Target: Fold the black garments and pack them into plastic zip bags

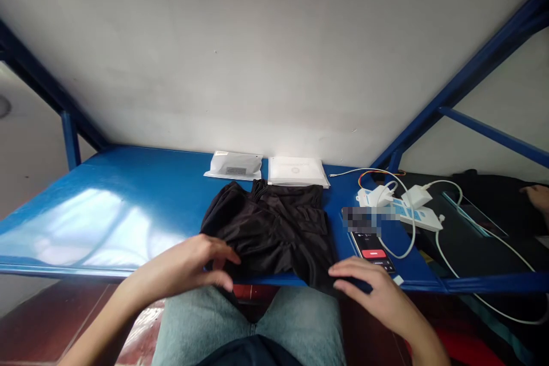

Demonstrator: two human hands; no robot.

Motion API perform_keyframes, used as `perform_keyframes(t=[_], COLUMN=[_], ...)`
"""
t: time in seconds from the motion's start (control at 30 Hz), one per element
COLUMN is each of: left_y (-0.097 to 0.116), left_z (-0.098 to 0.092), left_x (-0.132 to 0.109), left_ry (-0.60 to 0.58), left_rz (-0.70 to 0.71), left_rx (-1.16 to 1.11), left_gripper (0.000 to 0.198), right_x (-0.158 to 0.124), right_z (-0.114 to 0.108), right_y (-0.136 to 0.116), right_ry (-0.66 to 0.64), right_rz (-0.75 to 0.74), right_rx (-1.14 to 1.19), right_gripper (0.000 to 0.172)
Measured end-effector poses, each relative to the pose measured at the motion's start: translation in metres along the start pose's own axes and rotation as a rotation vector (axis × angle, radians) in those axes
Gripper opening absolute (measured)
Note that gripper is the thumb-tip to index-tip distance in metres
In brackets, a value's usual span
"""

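Observation:
A black garment [274,229], which looks like shorts with a pocket, lies rumpled at the front edge of the blue table [107,200]. Part of its lower right side hangs over that edge. My left hand [199,263] is at its lower left corner, thumb and fingers apart, with the fingertips over the dark cloth. On the other side, my right hand [369,283] reaches the lower right corner. Its thumb and fingers are also apart, the tips at the fabric's edge. I see no cloth clearly gripped in either hand.
Two flat packets, one grey [235,166] and one white [295,170], lie behind the garment. To the right are a phone [373,251], a power strip [418,214] with chargers and looping white cables. Another person's hand [538,197] shows at far right. Blue metal bars [472,80] flank the table.

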State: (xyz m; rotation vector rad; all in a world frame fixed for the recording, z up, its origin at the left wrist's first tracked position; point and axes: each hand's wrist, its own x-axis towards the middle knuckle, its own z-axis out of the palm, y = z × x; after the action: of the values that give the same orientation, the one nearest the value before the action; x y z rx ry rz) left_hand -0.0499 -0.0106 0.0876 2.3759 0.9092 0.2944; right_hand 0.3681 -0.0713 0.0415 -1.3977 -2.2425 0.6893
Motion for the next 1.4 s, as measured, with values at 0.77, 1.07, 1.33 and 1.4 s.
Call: perform_keyframes(t=[0.77,1.07,1.33,1.4], left_y=[-0.030,-0.075,-0.104,-0.115], left_z=[0.092,0.073,0.053,0.025], left_x=[0.082,0.047,0.015,0.022], left_ry=[0.428,0.458,0.579,0.736], left_rz=[-0.332,-0.381,-0.477,-0.395], left_rx=[0.510,0.537,0.470,0.428], left_gripper=[0.056,0.062,0.049,0.043], right_x=[0.119,0.094,0.091,0.089], right_z=[0.070,0.062,0.066,0.067], right_y=[0.004,0.020,0.028,0.031], right_ry=[0.147,0.135,0.164,0.202], right_rz=[0.064,0.345,0.329,0.317], right_rx=[-0.329,-0.360,-0.280,-0.239], right_gripper=[0.069,0.078,0.077,0.073])
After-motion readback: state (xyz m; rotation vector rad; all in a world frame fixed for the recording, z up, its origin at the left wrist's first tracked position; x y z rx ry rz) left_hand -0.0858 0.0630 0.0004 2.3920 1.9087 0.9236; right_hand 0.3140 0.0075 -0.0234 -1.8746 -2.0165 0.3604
